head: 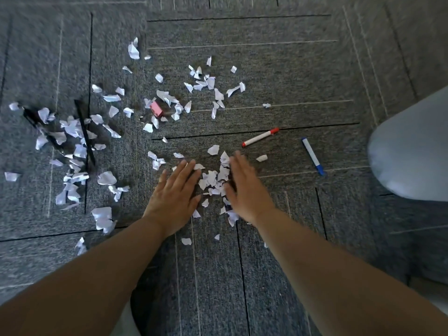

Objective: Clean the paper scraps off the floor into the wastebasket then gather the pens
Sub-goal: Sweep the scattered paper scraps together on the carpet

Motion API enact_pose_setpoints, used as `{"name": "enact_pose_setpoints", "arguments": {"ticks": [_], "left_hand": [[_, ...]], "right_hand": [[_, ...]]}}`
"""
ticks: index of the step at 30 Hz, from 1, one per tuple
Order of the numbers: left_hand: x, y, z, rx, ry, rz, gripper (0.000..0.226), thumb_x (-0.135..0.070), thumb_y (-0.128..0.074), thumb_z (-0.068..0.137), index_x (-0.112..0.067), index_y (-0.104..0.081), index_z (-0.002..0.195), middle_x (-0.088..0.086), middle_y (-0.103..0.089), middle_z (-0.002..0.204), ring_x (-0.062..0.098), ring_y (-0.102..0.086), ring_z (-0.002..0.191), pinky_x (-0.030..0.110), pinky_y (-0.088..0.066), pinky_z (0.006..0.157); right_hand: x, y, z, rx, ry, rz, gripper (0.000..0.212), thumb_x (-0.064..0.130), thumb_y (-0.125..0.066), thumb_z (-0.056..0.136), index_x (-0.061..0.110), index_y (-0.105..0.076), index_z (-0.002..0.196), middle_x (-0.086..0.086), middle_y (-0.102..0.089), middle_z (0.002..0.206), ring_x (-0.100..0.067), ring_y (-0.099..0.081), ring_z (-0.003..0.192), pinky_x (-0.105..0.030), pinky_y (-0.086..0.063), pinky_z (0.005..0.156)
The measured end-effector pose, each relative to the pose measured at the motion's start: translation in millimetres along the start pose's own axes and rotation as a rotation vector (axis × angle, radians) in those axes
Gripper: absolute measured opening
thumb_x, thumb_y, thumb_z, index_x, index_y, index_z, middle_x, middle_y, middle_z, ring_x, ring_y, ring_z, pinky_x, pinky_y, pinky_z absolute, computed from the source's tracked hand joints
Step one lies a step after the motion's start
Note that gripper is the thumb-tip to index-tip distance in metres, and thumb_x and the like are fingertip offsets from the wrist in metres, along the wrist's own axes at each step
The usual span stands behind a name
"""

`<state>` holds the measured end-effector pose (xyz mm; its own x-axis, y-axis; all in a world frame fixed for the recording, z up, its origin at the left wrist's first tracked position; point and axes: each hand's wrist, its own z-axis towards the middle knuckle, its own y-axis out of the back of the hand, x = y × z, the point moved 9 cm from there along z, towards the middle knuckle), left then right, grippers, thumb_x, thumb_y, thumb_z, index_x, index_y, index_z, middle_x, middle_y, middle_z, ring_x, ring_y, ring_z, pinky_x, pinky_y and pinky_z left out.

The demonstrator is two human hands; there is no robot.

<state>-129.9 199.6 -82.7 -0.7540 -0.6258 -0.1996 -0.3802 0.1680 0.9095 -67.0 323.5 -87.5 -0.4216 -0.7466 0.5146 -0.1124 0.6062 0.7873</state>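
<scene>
Torn white paper scraps (211, 179) lie scattered over the grey carpet, with a small heap between my hands. My left hand (173, 196) lies flat on the carpet, fingers straight, at the heap's left side. My right hand (244, 187) is open with straight fingers at the heap's right side, touching the scraps. A red-capped white pen (260, 137) lies beyond my right hand. Further right lies a blue-capped white pen (312, 156). More scraps (72, 151) spread across the left.
A small pink box-like object (156, 109) sits among the far scraps. A black strip (84, 132) lies over the left scraps. A pale grey rounded object (412, 151) fills the right edge. The grey carpet (291, 69) runs to the far side.
</scene>
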Motion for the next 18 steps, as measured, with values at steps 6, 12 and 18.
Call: {"name": "enact_pose_setpoints", "arguments": {"ticks": [6,12,18], "left_hand": [[30.7,-9.1,-10.6,0.043,0.085,-0.019,0.069,-0.050,-0.018,0.092,-0.015,0.009,0.144,0.003,0.015,0.154,0.011,0.022,0.135,0.037,0.007,0.114],[21.7,-15.8,-31.5,0.026,-0.016,0.069,0.085,-0.073,0.002,0.078,-0.018,0.013,0.142,0.002,0.014,0.150,0.018,0.017,0.139,0.044,0.006,0.110],[-5.8,-45.4,-48.7,0.062,-0.103,0.143,0.092,-0.083,0.003,0.068,-0.028,0.022,0.138,-0.004,0.025,0.149,0.017,0.033,0.133,0.051,0.006,0.108]], "right_hand": [[-8.5,8.3,-26.2,-0.231,-0.112,0.038,0.061,0.039,-0.028,0.095,0.018,-0.003,0.147,0.001,0.003,0.156,-0.017,0.000,0.142,-0.029,-0.016,0.111],[-88.3,7.6,-81.4,-0.180,-0.504,-0.063,0.067,0.040,-0.026,0.097,0.007,0.005,0.146,-0.009,0.013,0.154,-0.019,0.014,0.141,-0.036,0.006,0.115],[-67.0,-26.1,-116.2,-0.201,-0.481,-0.055,0.080,0.057,-0.013,0.087,0.004,0.003,0.145,-0.012,0.010,0.154,-0.019,0.015,0.139,-0.037,0.006,0.113]]}}
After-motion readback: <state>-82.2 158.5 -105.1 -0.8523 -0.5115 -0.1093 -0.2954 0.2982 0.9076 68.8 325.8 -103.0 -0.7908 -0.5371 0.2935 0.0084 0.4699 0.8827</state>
